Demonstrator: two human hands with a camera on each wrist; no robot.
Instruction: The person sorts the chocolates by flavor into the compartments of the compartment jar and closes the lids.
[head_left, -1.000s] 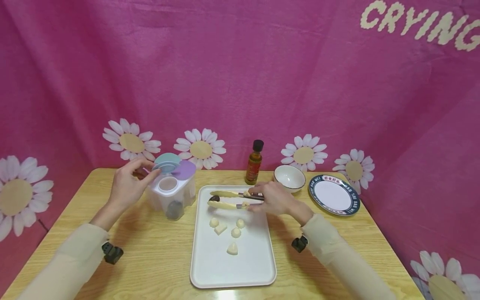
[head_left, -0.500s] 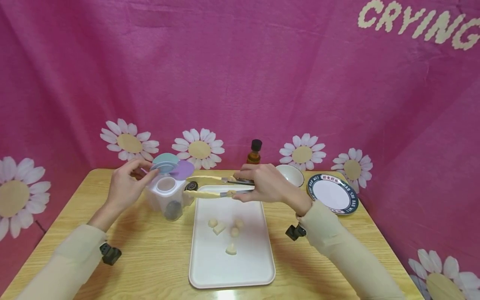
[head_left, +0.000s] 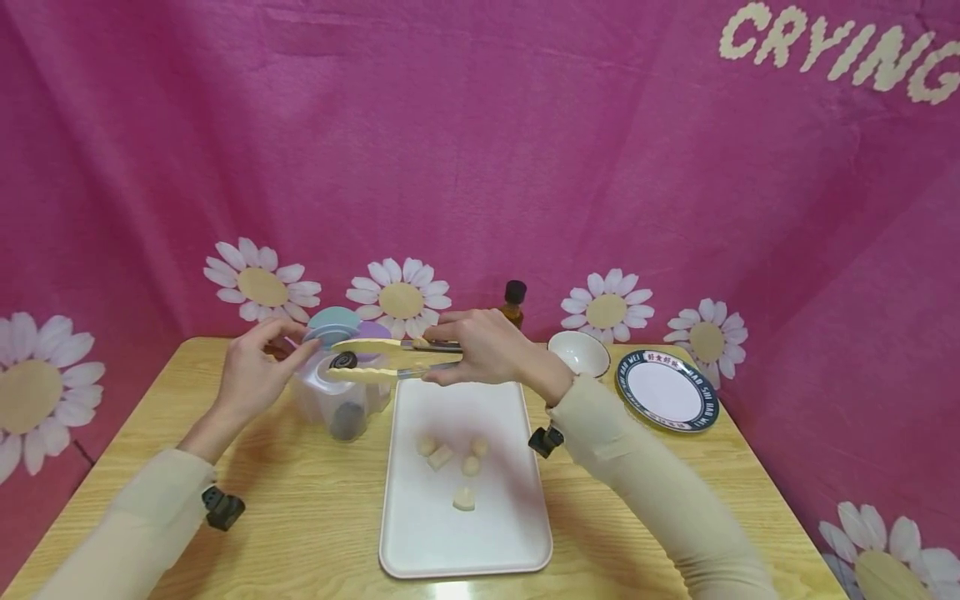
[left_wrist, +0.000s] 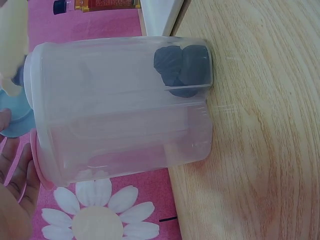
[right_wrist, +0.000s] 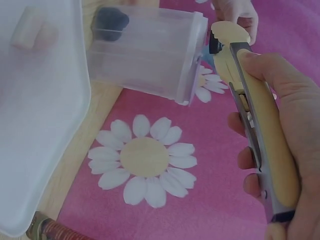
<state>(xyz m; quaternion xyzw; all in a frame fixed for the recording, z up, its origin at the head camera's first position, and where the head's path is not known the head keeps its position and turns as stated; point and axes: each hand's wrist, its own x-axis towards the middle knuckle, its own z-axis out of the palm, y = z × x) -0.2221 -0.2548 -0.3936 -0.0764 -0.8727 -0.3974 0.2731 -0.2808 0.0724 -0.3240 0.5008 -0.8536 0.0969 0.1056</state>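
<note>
My left hand (head_left: 253, 367) pinches the raised teal flap lid (head_left: 335, 317) of a see-through storage container (head_left: 315, 400) at the left of the table. The round opening beneath that flap is partly covered by tongs (head_left: 366, 345). My right hand (head_left: 487, 348) grips these yellow-tipped tongs, which hold a round, dark, ridged piece (head_left: 344, 361) over the opening. Several similar dark pieces (left_wrist: 182, 67) lie at the bottom of one compartment, seen in the left wrist view. In the right wrist view, my thumb and fingers wrap the tongs' handles (right_wrist: 272, 145).
A white tray (head_left: 442, 542) in the middle bears several small pale pieces (head_left: 464, 498). Behind my right hand stands a dark-capped bottle (head_left: 514, 293). A white bowl (head_left: 579, 353) and a blue-rimmed plate (head_left: 667, 390) sit at the right. A pink curtain (head_left: 450, 150) hangs behind.
My right hand has lifted the dark piece off the tray with the tongs and carried it left to above the container's opening. My left hand has stayed at the teal flap.
</note>
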